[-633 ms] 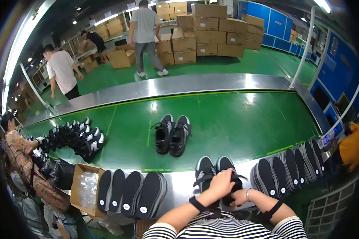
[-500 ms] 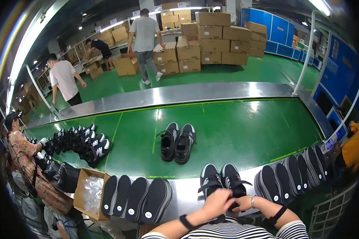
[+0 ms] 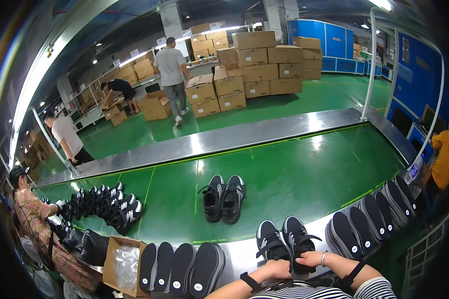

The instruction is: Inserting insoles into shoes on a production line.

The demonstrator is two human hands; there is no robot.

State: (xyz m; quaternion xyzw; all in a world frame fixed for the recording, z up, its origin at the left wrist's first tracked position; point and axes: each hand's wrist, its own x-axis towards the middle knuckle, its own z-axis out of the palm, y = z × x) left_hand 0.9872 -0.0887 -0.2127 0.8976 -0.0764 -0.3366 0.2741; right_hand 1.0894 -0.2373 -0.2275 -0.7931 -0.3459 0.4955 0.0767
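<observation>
A pair of black, grey and white sneakers stands before me on the metal edge, toes pointing away. My left hand (image 3: 279,269) is closed at the heel of the left sneaker (image 3: 268,233), its fingertips partly hidden. The right sneaker (image 3: 295,231) is gripped at its heel opening by my right hand (image 3: 310,259), which has a bracelet at the wrist. Both sneakers have loose straps sticking out sideways. Another pair of sneakers (image 3: 222,202) stands farther off on the green belt (image 3: 284,174), toes away from me.
Stacks of black insoles (image 3: 209,266) lie to my left, more insole stacks (image 3: 356,229) to my right. A carton (image 3: 111,261) of clear plastic bags sits beyond the left stacks. A co-worker (image 3: 32,209) handles rows of shoes (image 3: 107,207) at far left.
My hands have moved apart, from close together behind the sneakers to one at each heel. The view has tilted and shifted. In the background, people have changed posture and place.
</observation>
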